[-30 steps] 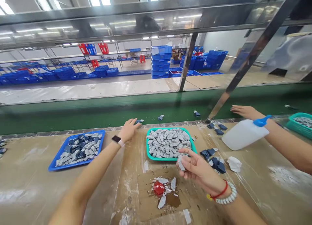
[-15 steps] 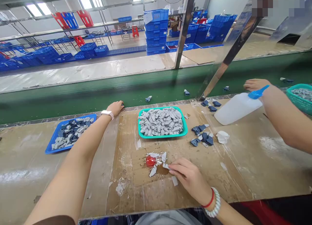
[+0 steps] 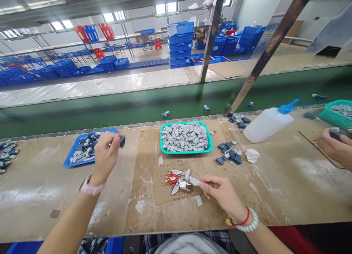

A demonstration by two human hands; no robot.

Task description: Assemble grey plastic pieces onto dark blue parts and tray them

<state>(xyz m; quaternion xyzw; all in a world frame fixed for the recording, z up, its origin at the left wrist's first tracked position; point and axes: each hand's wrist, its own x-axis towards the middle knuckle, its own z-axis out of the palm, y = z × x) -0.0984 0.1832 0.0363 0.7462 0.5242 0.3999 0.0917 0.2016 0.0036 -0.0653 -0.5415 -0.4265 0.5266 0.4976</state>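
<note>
My left hand (image 3: 105, 155) is raised over the blue plastic tray (image 3: 72, 155), pinching a small dark blue piece (image 3: 121, 140) between its fingers. The tray holds a mix of grey and dark blue pieces. My right hand (image 3: 222, 192) pinches a pale grey piece (image 3: 194, 181) just above a cardboard sheet (image 3: 162, 190). Beside that piece, a round red cap (image 3: 172, 179) sits among white-smeared grey pieces on the cardboard. A teal tray (image 3: 187, 151) heaped with grey pieces stands beyond my hands.
A co-worker's hand (image 3: 332, 146) holds a dark item at the right, near a teal basket (image 3: 337, 114). A squeeze bottle with a blue nozzle (image 3: 266, 125), dark blue pieces (image 3: 229, 153) and crumpled white tissue (image 3: 252, 155) lie on the bench. A green conveyor belt (image 3: 110, 116) runs behind it.
My left hand has moved from the belt edge back over the blue tray, holding a dark piece. My right hand stays by the red cap. The co-worker's hand has come down to the right.
</note>
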